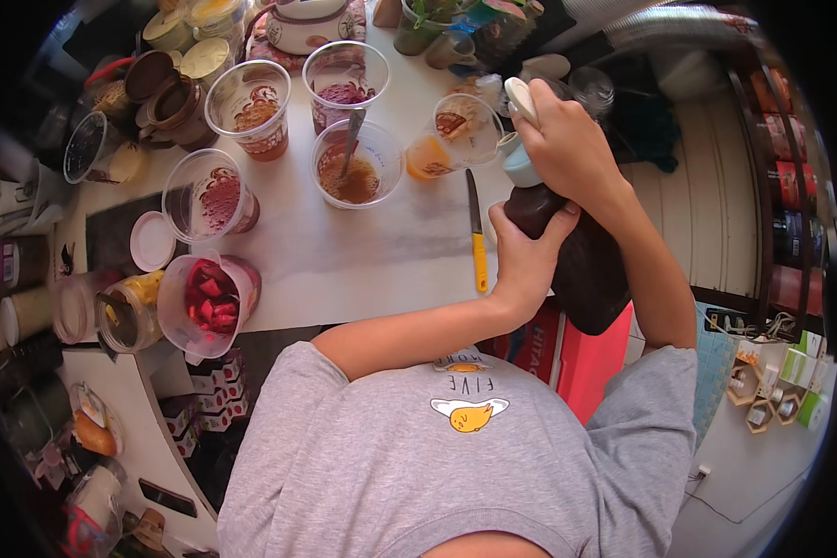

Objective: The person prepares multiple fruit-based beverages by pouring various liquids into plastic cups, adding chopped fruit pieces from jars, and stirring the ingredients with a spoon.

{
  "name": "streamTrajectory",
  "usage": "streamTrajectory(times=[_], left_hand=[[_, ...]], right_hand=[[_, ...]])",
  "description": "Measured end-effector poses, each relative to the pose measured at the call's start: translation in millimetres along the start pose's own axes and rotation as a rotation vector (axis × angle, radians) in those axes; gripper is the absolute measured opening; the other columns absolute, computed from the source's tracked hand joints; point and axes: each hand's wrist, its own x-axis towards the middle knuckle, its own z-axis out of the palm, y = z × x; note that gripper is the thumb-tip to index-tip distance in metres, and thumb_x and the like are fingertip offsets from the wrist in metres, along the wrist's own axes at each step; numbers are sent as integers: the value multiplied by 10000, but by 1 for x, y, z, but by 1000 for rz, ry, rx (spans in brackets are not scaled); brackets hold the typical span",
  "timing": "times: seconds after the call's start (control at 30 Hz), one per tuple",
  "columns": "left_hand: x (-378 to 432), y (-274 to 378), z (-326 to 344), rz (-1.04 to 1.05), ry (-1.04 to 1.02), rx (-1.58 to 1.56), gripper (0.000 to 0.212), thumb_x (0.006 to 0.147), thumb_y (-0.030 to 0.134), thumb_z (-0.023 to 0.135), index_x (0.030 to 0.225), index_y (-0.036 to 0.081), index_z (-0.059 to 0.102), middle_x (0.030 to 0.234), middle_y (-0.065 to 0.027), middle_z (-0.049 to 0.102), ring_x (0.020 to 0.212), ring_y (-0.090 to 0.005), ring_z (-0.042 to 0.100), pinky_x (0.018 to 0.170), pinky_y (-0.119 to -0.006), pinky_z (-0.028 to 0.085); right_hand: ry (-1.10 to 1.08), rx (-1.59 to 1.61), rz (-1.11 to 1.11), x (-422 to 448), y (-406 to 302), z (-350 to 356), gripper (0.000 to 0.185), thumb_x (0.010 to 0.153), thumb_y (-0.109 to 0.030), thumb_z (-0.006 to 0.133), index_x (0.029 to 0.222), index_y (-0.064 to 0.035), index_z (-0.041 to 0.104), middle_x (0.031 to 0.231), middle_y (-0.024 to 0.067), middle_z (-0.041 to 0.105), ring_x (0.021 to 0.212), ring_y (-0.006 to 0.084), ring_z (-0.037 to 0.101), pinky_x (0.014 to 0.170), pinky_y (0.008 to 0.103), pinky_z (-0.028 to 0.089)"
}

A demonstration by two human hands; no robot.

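My left hand (530, 244) grips the neck of a large dark bottle (589, 272), which is tilted beside the table's right edge. At the bottle's top is a light blue collar (523, 167). My right hand (575, 143) is closed over a cream-coloured top piece (522, 100) just above that collar; whether it is a lid or a pump head cannot be told. To the left of my hands, a clear plastic cup (358, 164) holds brown liquid and a metal spoon (352, 139). A yellow-handled knife (479, 261) lies on the white table (363, 279).
More plastic cups with purple contents (220, 202) or brown contents (257, 115) stand left and behind. An orange-filled cup (432, 157) is near my right hand. A jug of red pieces (210, 300) and a jar (129, 314) line the left edge, below a brown clay pot (174, 108).
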Motion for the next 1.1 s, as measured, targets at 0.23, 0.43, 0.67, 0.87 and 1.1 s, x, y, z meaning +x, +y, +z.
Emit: streamTrajectory(times=[0.23, 0.43, 0.67, 0.87, 1.1], left_hand=[[7, -8, 5, 3, 3, -50, 698, 803, 377, 731, 1126, -17, 254, 1105, -145, 440, 1008, -164, 490, 848, -281, 450], [15, -15, 7, 8, 5, -82, 721, 797, 425, 724, 1126, -15, 258, 1097, -129, 439, 1001, -151, 475, 860, -272, 422], [23, -19, 4, 18, -73, -108, 724, 798, 442, 718, 1131, -11, 262, 1099, -119, 439, 1002, -137, 462, 866, -264, 409], [26, -22, 4, 18, -107, -124, 719, 801, 446, 713, 1134, -7, 264, 1106, -113, 438, 1000, -130, 460, 866, -259, 407], [23, -19, 9, -57, -52, -71, 711, 810, 439, 703, 1147, -11, 267, 1112, -115, 436, 1011, -136, 459, 884, -265, 402]], right_hand=[[-93, -45, -27, 8, 11, 6, 226, 875, -220, 499, 919, 0, 468, 816, 251, 614, 802, 442, 581, 710, 500, 441], [-70, -91, -127, 15, 14, 8, 251, 833, -174, 494, 909, 65, 499, 770, 270, 623, 779, 422, 626, 703, 490, 500], [-141, -130, -98, 20, 10, 5, 239, 877, -220, 490, 902, 17, 473, 790, 244, 624, 784, 434, 599, 695, 498, 477], [-140, -144, -116, 20, 9, 1, 240, 875, -216, 494, 892, 23, 474, 776, 244, 625, 774, 431, 604, 694, 497, 481], [-163, -148, -111, 20, 11, 0, 231, 868, -205, 503, 902, 22, 478, 784, 244, 628, 783, 428, 607, 702, 493, 484]])
